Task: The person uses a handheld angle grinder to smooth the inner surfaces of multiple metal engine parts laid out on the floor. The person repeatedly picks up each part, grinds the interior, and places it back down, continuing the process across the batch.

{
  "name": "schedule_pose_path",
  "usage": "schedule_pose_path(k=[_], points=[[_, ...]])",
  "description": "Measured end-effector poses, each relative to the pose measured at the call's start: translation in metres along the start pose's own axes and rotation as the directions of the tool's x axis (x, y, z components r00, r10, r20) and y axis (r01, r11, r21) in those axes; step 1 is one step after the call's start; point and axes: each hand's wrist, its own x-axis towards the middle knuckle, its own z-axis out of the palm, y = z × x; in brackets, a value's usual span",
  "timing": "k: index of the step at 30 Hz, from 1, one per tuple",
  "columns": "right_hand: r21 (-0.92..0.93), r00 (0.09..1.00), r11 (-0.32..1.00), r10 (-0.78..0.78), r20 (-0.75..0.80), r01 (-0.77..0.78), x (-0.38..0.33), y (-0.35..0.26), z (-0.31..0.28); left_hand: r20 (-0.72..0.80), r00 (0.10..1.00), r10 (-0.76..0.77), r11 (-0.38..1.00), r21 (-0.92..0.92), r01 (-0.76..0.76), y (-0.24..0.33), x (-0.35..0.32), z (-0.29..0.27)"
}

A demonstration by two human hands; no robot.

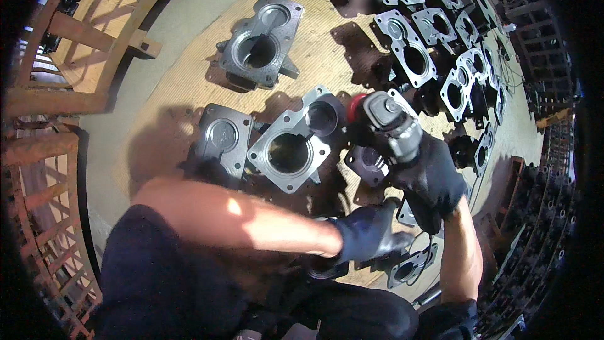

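Note:
My right hand (434, 179), in a dark glove, is closed round an angle grinder (391, 123) with a grey gear head and a red disc edge. The grinder is raised over the metal castings, close to a grey flanged casting (304, 130) with two round openings. Below it, my left hand (374, 232), also gloved, reaches across to the right near a smaller flanged casting (402, 275). Its fingers are blurred, so I cannot make out whether they grip anything. A darker casting (221, 133) lies left of the two-opening one.
Another casting (275, 20) stands farther back on a tan ribbed mat (189, 66). Several flanged castings (402, 44) crowd the far right. Rusty metal racks (56, 104) border the left. Stacked dark parts (541, 226) line the right, and a cable (430, 245) hangs below the grinder.

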Motion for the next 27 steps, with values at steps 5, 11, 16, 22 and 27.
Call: schedule_pose_path(k=[5, 11, 16, 22, 27], points=[[-0.137, 0.996, 0.989, 0.054, -0.068, -0.063, 0.009, -0.004, 0.002, -0.219, 0.959, 0.18, 0.909, -0.335, -0.247, -0.028, 0.069, 0.033], [-0.175, 0.997, 0.982, -0.073, 0.021, 0.075, 0.039, -0.009, 0.021, -0.236, 0.95, 0.205, 0.938, -0.231, -0.26, -0.033, 0.054, 0.006], [-0.246, 0.989, 0.961, -0.098, 0.113, 0.123, 0.048, -0.025, 0.029, -0.227, 0.958, 0.176, 0.93, -0.281, -0.238, -0.041, 0.043, 0.005], [-0.18, 0.988, 0.972, -0.151, 0.03, 0.154, 0.039, -0.015, 0.022, -0.234, 0.959, 0.159, 0.906, -0.35, -0.236, -0.037, 0.054, 0.005], [-0.241, 0.993, 0.966, -0.107, -0.049, 0.093, 0.042, -0.014, 0.01, -0.219, 0.956, 0.195, 0.9, -0.347, -0.263, -0.021, 0.062, -0.004]])
